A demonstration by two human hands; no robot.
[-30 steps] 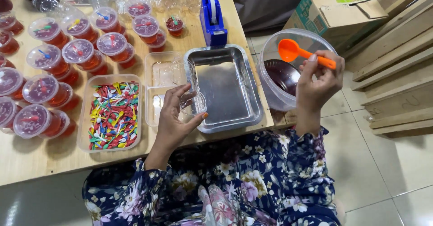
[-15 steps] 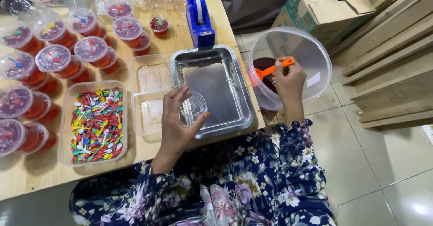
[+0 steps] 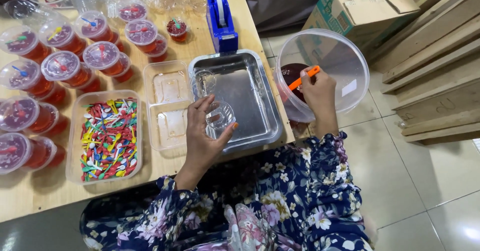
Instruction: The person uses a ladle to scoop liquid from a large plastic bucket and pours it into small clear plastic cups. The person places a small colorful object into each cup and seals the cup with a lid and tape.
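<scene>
Over the steel tray (image 3: 260,126), the left hand (image 3: 202,141) grasps a small clear cup (image 3: 220,115), fingers wrapped about its side and thumb under its rim. Just beyond the fingertips a second clear cup (image 3: 204,82) stands in the tray's corner. To the left of that hand lie an empty two-part box (image 3: 167,103) and a tub of coloured spoons (image 3: 107,138); farther off stand lidded red cups (image 3: 65,67).

By its look the cup is thin plastic, very light, and would buckle if squeezed; its smooth wall may slip, so a gentle grip around the rim, the stiffest part, seems best.

Right hand (image 3: 317,88) is clenched on an orange ladle (image 3: 305,77), whose bowl is down in the dark red liquid of a big clear bucket (image 3: 350,61) beside the table edge.

Against half a second ago, the ladle has gone deeper, its handle lying lower across the knuckles, while the left hand keeps the cup in much the same place over the tray.
</scene>
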